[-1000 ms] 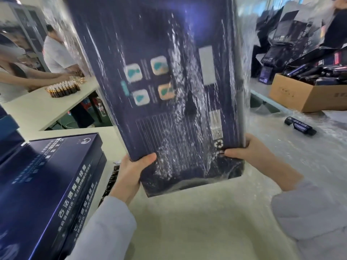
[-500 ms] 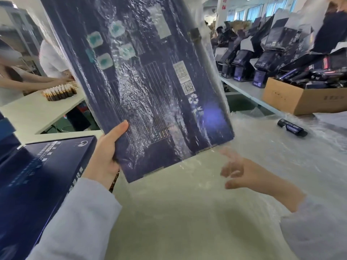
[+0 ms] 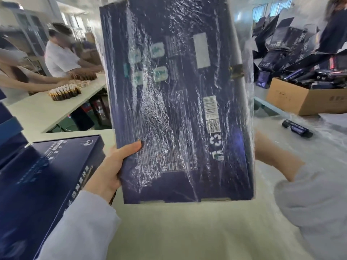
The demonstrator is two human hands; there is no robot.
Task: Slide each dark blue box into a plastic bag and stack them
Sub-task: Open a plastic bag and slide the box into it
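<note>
A large flat dark blue cardboard box (image 3: 178, 109), printed side toward the camera, was observed held upright and slightly tilted above the pale table top (image 3: 187, 231), well clear of it. The box was seen enclosed in a crinkled clear plastic bag (image 3: 247, 53), with loose film standing out past its right edge. The left hand (image 3: 112, 166) was noted clamped on the lower left edge, its thumb (image 3: 131, 147) laid across the printed face. The right hand (image 3: 262, 147) was placed against the lower right edge; its fingers were hidden behind the box, so its grasp could not be determined. The box was thus located between the two hands. A stack of flat dark blue boxes (image 3: 47, 175) was recorded just left of the left forearm. A brown cardboard carton (image 3: 293, 100) was noted at far right.
</note>
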